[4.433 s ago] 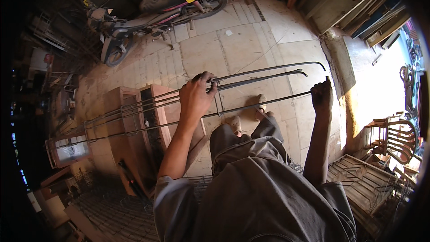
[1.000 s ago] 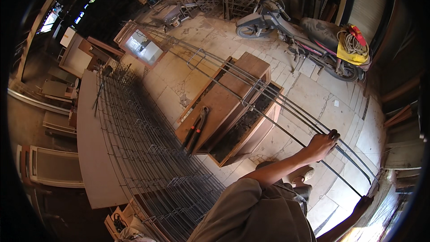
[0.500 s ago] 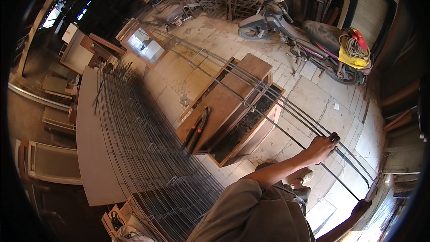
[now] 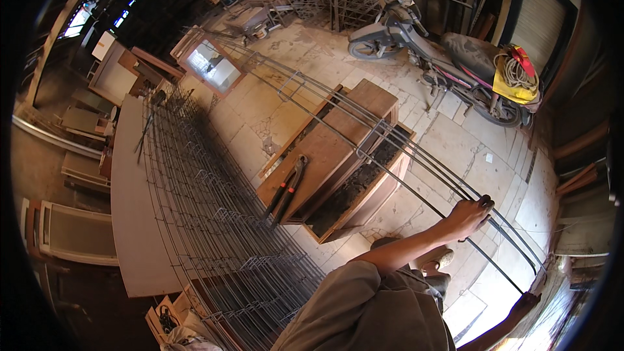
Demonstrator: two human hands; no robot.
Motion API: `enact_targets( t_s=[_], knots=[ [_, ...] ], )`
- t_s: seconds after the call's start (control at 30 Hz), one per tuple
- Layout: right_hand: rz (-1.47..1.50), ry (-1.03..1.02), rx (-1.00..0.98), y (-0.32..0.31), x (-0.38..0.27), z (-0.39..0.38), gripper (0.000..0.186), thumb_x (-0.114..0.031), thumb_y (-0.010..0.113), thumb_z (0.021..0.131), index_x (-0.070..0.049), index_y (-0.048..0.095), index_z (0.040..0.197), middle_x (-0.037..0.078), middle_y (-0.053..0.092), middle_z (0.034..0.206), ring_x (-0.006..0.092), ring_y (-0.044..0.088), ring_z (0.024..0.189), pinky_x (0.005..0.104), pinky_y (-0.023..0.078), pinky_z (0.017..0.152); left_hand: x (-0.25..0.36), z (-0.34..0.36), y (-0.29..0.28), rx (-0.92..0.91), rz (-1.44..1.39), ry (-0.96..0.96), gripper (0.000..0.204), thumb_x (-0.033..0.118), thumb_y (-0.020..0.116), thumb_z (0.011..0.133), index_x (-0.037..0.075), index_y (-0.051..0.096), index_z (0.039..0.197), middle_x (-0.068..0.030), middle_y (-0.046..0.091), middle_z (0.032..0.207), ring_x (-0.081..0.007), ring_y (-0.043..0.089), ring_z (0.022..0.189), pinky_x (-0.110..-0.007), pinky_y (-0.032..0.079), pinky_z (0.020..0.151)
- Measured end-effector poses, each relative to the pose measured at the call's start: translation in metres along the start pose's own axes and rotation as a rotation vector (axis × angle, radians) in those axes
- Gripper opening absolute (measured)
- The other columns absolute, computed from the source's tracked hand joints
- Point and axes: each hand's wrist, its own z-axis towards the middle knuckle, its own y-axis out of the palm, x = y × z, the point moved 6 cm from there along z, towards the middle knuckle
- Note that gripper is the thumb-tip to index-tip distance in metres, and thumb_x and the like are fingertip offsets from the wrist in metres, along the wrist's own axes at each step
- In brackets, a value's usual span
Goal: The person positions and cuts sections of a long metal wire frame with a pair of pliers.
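Observation:
A long rebar cage (image 4: 426,153), made of thin steel bars with bent stirrups, slants from the far left across a wooden cabinet to my hands. My left hand (image 4: 469,217) is closed around its bars close to the near end. At the tip of the lowest bar, my right hand (image 4: 528,301) is closed on the same cage; its fingers are dark and partly hidden. Bolt cutters (image 4: 287,188) with dark handles and orange-red bands lie on the wooden cabinet (image 4: 344,130), under and left of the cage.
Several more rebar cages (image 4: 227,221) are stacked on a pale board (image 4: 130,221) at the left. A motorcycle (image 4: 448,58) with rope and a yellow bag stands at the back right. A framed mirror (image 4: 212,65) leans at the far end, on the tiled floor (image 4: 448,136).
The view has shifted very slightly. Both hands keep their hold on the rebar cage in nearly the same place.

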Motion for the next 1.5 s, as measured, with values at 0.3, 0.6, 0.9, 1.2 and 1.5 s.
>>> enact_targets(
  t_s=[0.3, 0.6, 0.9, 1.2, 1.5],
  knots=[
    [0.002, 0.006, 0.007, 0.001, 0.002, -0.003, 0.014, -0.020, 0.054, 0.088, -0.006, 0.053, 0.088, 0.002, 0.048, 0.074, 0.0159, 0.050, 0.073, 0.0343, 0.044, 0.079, -0.001, 0.000, 0.002, -0.018, 0.014, -0.033, 0.026, 0.017, 0.058, 0.087, -0.002, 0.054, 0.103, -0.0148, 0.055, 0.094, -0.0255, 0.061, 0.057, -0.035, 0.051, 0.048],
    [0.012, 0.006, 0.014, 0.004, 0.002, -0.004, 0.016, -0.022, 0.055, 0.088, -0.006, 0.054, 0.090, 0.002, 0.048, 0.075, 0.0157, 0.051, 0.074, 0.0343, 0.045, 0.080, -0.003, 0.000, 0.003, -0.021, -0.011, -0.049, 0.027, 0.018, 0.058, 0.087, -0.002, 0.054, 0.104, -0.0142, 0.055, 0.095, -0.0259, 0.061, 0.058, -0.035, 0.051, 0.049],
    [0.031, -0.003, 0.010, -0.003, 0.002, -0.003, 0.018, -0.023, 0.055, 0.088, -0.006, 0.054, 0.091, 0.002, 0.049, 0.076, 0.0155, 0.051, 0.075, 0.0344, 0.045, 0.080, 0.002, 0.000, -0.006, 0.012, -0.066, -0.065, 0.029, 0.016, 0.060, 0.085, 0.000, 0.050, 0.106, -0.0145, 0.056, 0.098, -0.0283, 0.062, 0.060, -0.036, 0.051, 0.051],
    [0.117, -0.052, -0.025, -0.009, -0.003, 0.001, 0.019, -0.025, 0.056, 0.089, -0.006, 0.055, 0.092, 0.002, 0.049, 0.077, 0.0154, 0.051, 0.076, 0.0344, 0.045, 0.080, -0.003, -0.006, -0.004, -0.010, -0.049, -0.061, 0.029, 0.019, 0.060, 0.085, 0.000, 0.052, 0.105, -0.0145, 0.058, 0.098, -0.0288, 0.063, 0.062, -0.038, 0.052, 0.052],
    [0.400, -0.111, -0.078, -0.020, 0.005, 0.010, 0.021, -0.026, 0.057, 0.089, -0.005, 0.055, 0.094, 0.002, 0.050, 0.078, 0.0152, 0.052, 0.077, 0.0344, 0.045, 0.080, -0.028, -0.002, 0.005, -0.186, -0.094, -0.238, 0.035, 0.034, 0.059, 0.086, 0.005, 0.058, 0.107, -0.0151, 0.062, 0.071, -0.0309, 0.062, 0.061, -0.042, 0.050, 0.052]
  ],
)
